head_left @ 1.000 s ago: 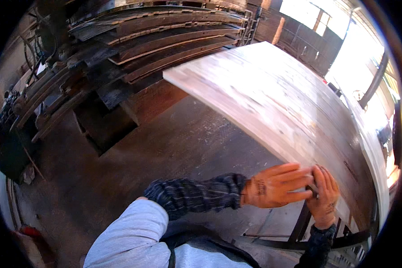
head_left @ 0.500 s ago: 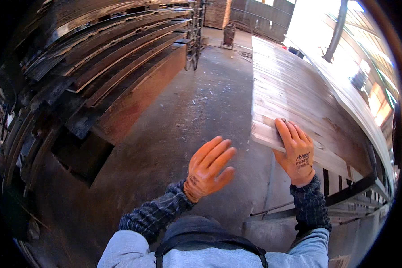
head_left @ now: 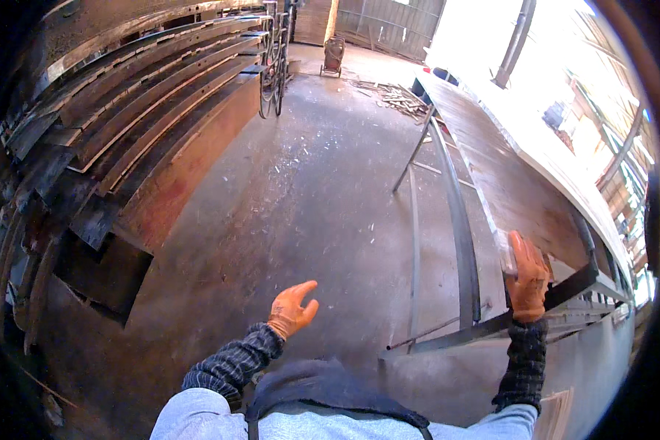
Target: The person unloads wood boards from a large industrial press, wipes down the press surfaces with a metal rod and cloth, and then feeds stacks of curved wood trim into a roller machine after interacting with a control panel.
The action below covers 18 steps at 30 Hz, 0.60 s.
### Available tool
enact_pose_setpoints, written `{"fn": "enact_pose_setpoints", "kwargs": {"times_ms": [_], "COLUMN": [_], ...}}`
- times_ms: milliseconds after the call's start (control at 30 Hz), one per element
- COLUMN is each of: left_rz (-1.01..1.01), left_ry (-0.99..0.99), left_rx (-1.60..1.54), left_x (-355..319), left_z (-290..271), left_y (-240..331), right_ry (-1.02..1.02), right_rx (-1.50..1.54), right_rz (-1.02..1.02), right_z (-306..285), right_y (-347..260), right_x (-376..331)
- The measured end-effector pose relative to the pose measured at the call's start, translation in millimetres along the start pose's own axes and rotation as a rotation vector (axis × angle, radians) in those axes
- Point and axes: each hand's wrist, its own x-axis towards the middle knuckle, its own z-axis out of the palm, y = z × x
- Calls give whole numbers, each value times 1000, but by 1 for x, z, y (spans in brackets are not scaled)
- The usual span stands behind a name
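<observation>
Right hand (head_left: 526, 275) grips the long board's (head_left: 506, 169) end; left hand (head_left: 292, 309) hangs open, empty.

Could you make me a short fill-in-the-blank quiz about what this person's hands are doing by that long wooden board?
1. The right hand grips the near end of the long wooden ____, which lies on a metal frame.
2. The left hand hangs in the air with fingers spread, holding ____.
3. Both hands wear gloves coloured ____.
4. Curved planks are stacked on the person's ____ side.

Missing words: board; nothing; orange; left
</observation>
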Motion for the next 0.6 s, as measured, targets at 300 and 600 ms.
{"fn": "enact_pose_setpoints", "kwargs": {"times_ms": [300, 600], "left_rz": [-808, -1105], "left_ry": [-79, -1], "left_rx": [-79, 102], "left_x": [-76, -176], "left_z": [18, 2], "left_y": [-98, -176], "right_ry": [101, 35], "right_rx": [-8, 57], "right_rz": [-37, 25], "right_z": [28, 63], "right_y": [21, 25], "right_x": [-7, 49]}}
